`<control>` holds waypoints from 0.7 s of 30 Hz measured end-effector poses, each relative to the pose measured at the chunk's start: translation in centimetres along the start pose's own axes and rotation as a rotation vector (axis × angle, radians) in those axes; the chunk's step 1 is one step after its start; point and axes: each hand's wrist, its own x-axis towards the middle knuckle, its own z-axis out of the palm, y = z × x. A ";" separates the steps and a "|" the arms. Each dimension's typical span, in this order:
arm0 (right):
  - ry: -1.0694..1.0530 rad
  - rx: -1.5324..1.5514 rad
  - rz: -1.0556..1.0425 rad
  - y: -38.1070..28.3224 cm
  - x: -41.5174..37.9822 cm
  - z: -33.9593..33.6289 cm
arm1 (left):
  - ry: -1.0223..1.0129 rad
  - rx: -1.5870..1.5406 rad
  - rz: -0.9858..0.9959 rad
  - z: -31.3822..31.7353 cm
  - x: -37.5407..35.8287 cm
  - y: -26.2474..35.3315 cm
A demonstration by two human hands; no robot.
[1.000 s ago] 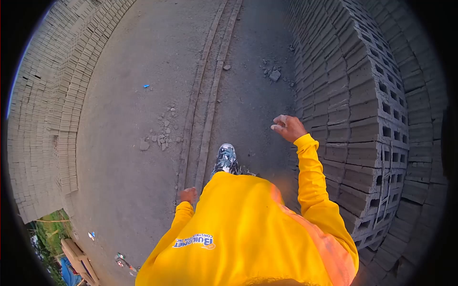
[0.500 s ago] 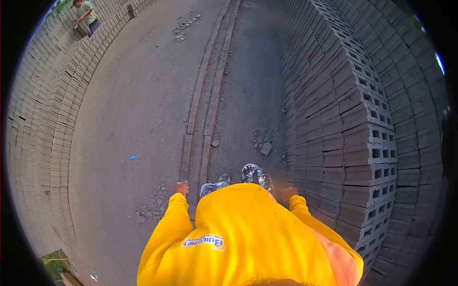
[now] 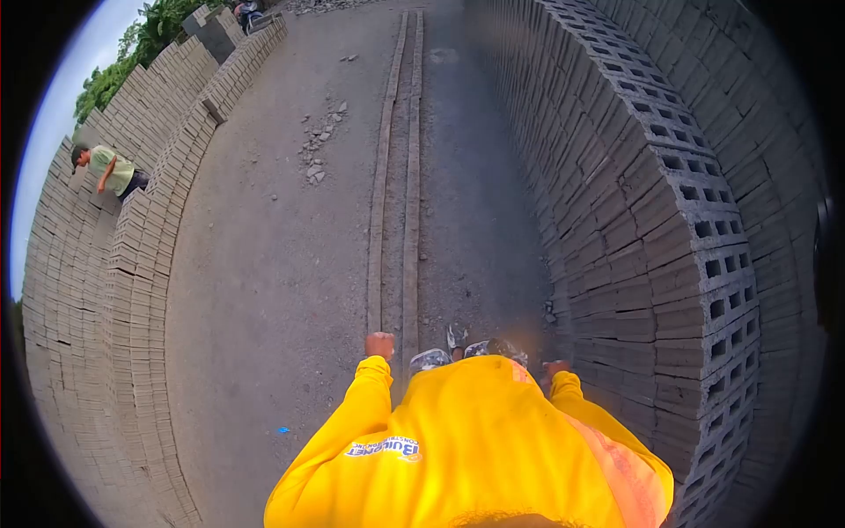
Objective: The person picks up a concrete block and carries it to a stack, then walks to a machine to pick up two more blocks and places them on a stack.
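Both my arms, in yellow sleeves, reach forward on either side of my body. My left hand point(image 3: 380, 345) is curled into a fist above the ground, close to the pair of narrow wooden rails point(image 3: 376, 290); nothing shows in it. On the other side, my right hand point(image 3: 556, 368) looks closed too, dim in the shade, with no object visible in it. It is nearest the tall stack of grey hollow concrete blocks point(image 3: 634, 290), apparently without touching it. My patterned trouser legs point(image 3: 429, 360) and one shoe point(image 3: 457, 335) show below the yellow shirt point(image 3: 493, 440).
Another long block wall point(image 3: 141, 290) lines the left side. Behind it stands a person point(image 3: 113, 172) in a light green shirt and dark cap. Broken rubble point(image 3: 319, 145) lies on the ground left of the rails. A small blue scrap point(image 3: 283, 430) is near my left arm.
I have moved forward along the rails, and my view has tilted up, showing sky and trees. The person at left appears lower in view. Both hands stay closed at my sides.
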 end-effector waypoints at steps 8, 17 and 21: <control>0.634 0.925 -0.032 1.1 25.9 -53.2 | -0.178 0.061 -0.270 -4.4 14.6 8.6; 0.159 0.759 0.092 8.3 46.1 -67.1 | -0.356 0.617 0.080 -9.5 51.9 31.6; 0.049 0.110 -0.004 13.3 48.8 -67.4 | 0.001 -0.386 -0.138 -18.4 63.8 63.2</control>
